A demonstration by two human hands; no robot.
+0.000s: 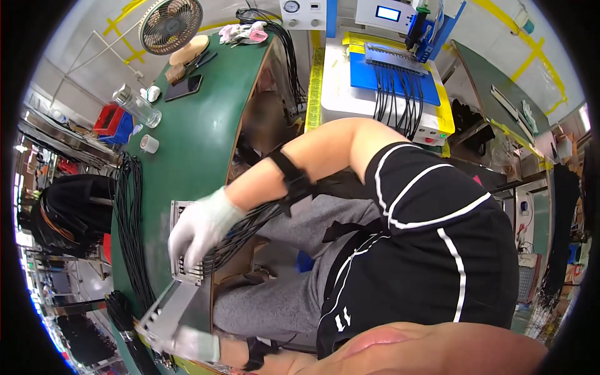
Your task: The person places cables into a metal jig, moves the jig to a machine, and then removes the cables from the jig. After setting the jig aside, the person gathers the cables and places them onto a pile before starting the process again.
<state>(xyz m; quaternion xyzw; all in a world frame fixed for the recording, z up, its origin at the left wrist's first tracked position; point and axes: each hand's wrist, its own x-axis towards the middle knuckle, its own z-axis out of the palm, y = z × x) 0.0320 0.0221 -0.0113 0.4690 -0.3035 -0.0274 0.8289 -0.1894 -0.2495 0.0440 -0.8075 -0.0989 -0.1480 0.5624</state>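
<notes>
One white-gloved right hand (199, 234), fingers bent over a silver, slotted, rectangular metal fixture (187, 275), hold uncertain; one white-gloved left hand (189, 344), blurred at the end of a grey, flat panel (175, 309), grip unreadable. Fixture, beneath the right hand: apparently rigid, smooth, moderately heavy, best taken by its long edges; thin black cables (244, 234) below that wrist, likely light and supple. Beyond the right hand, a long black cable bundle (129, 209) on a green tabletop (187, 134).
</notes>
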